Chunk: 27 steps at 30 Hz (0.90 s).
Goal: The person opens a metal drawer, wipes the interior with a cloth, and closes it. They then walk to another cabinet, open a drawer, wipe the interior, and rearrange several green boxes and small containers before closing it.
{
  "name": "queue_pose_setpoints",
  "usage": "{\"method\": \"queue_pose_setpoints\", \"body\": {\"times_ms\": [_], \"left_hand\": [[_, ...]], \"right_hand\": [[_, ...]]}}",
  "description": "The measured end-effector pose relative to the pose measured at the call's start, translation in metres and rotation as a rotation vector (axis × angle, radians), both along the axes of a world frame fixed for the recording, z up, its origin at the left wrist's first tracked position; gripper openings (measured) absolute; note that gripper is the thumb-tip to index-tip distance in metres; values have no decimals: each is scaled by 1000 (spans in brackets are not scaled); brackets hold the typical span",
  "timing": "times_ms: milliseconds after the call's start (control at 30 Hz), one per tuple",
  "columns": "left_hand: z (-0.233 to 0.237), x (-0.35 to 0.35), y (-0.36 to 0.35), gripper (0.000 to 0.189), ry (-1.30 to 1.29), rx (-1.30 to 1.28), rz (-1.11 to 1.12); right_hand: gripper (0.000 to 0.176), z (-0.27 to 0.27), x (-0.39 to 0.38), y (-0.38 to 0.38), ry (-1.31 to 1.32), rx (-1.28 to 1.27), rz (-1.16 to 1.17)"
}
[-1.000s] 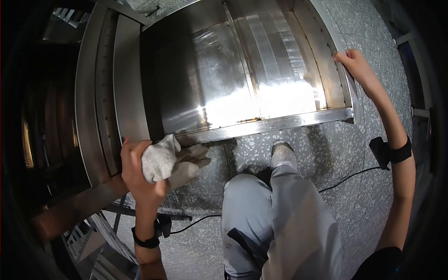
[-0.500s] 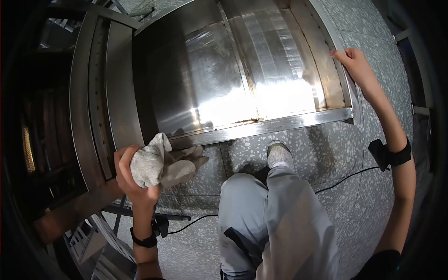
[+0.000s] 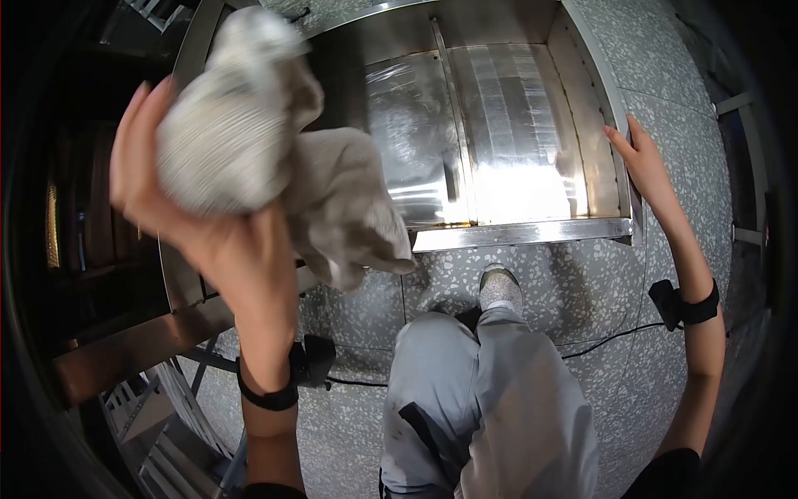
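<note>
The grey-white rag (image 3: 249, 141) fills the upper left of the frame, bunched in the left hand (image 3: 208, 241). The fingers curl tight around the wad, and a loose tail hangs down toward the centre. A second ago the rag lies low at the left, against the front lip of the stainless-steel tray (image 3: 524, 234). Now it is raised close to the camera and looks clear of the metal, so nothing is being rubbed at this moment. The right hand (image 3: 644, 162), at the right of the frame, rests with fingers straight along the tray's right rim, lower than where they hook over it before. Below centre, a grey shoe (image 3: 500, 289) and grey trousers (image 3: 490, 399) stand over the terrazzo floor (image 3: 573, 291)
</note>
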<state>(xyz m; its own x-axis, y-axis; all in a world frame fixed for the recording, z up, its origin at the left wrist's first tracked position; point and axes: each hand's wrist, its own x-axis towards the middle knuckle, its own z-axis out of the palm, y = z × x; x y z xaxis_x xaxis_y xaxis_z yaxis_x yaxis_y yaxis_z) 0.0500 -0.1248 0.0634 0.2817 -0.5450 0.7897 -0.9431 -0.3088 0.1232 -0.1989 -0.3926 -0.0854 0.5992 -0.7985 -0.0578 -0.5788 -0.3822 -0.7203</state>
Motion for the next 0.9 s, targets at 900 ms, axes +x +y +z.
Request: {"method": "queue_pose_setpoints", "body": {"times_ms": [900], "left_hand": [[-63,-1,-34,61,967,1182,-62]], "right_hand": [[39,8,5,11,27,172,-113]]}}
